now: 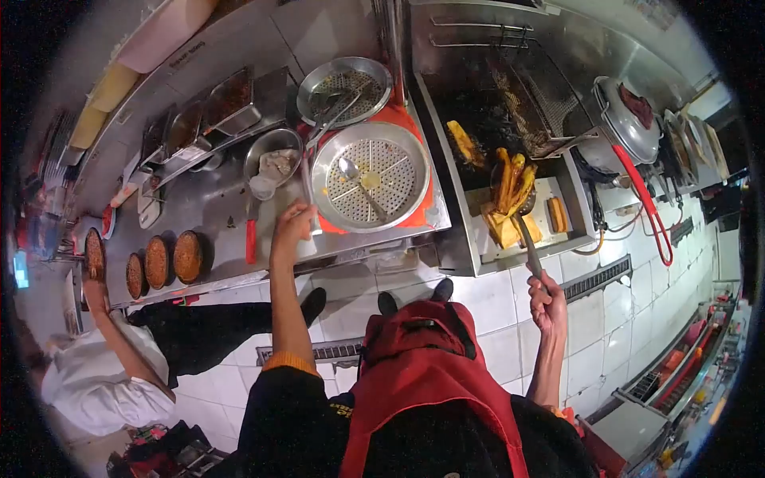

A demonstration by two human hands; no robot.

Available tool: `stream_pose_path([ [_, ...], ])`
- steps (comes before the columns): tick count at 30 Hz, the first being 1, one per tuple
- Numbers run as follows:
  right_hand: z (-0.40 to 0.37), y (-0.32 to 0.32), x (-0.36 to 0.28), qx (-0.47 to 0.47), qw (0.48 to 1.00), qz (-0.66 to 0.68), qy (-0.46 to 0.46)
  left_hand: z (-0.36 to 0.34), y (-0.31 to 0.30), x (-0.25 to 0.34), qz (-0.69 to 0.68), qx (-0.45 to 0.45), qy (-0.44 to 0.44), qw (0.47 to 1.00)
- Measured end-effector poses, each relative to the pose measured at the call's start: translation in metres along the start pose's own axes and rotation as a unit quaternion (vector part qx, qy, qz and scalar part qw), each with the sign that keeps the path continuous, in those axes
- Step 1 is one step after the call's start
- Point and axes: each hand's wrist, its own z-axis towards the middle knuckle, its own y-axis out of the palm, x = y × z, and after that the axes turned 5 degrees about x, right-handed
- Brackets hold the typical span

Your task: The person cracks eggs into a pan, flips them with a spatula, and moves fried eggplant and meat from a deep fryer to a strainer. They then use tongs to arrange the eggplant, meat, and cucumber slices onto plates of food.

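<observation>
My right hand (pixel 547 304) is closed around the dark handle of a ladle (pixel 529 245). Long yellow fried pieces (pixel 514 185) lie at the ladle's far end, over the tray beside the fryer. Beneath them are flat yellow pieces (pixel 502 229) on the tray, and one more browned piece (pixel 559 214) lies to their right. My left hand (pixel 295 227) has its fingers curled at the counter edge, left of a perforated metal pan (pixel 371 177) with a spoon (pixel 362 189) in it. Whether those fingers hold anything is hidden.
A fryer (pixel 446 88) with dark oil holds a yellow piece (pixel 465 144) and a wire basket (pixel 558 99). A red-handled lidded pot (pixel 629 119) stands at right. Left, a co-worker (pixel 111 374) stands by round browned items (pixel 156 262). A bowl (pixel 273 159) and red handle (pixel 251 241) lie nearby.
</observation>
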Motion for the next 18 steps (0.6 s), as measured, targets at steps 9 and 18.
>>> stream_pose_path([
  [9, -0.026, 0.009, 0.02, 0.008, 0.997, -0.039, -0.067, 0.002, 0.019, -0.009, 0.069, -0.08, -0.044, 0.993],
  [18, -0.025, 0.011, 0.023, 0.02, 0.997, -0.046, -0.066, -0.013, 0.025, -0.002, 0.106, -0.106, 0.065, 0.987],
])
